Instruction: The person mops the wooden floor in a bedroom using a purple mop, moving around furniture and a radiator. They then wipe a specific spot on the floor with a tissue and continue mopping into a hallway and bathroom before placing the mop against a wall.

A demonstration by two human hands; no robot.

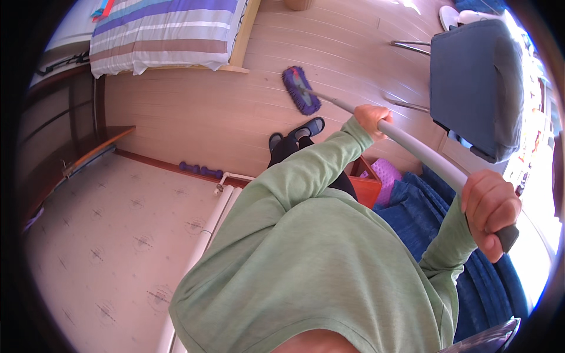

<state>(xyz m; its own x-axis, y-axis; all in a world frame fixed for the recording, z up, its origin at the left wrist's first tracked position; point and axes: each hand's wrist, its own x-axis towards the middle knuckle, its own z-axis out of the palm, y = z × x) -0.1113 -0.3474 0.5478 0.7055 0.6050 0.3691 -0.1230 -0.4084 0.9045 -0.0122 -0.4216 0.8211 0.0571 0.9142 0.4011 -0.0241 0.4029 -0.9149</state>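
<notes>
A flat mop with a purple fringed head (302, 90) rests on the wooden floor (194, 101), ahead of my slippered feet. Its pale pole (423, 154) runs back towards me at the right. Around the middle of the pole closes my left hand (373, 121), the nearer of the two to the mop head. My right hand (491, 212) grips the pole's top end, and the dark end cap sticks out below the fist.
A bed with a striped sheet (176, 44) stands at the upper left. To the right is a blue-covered chair (468, 88) with metal legs. Purple dumbbells (201, 170) lie by the wall near a white pipe. A red box (368, 185) and a blue curtain (410, 216) are beside me.
</notes>
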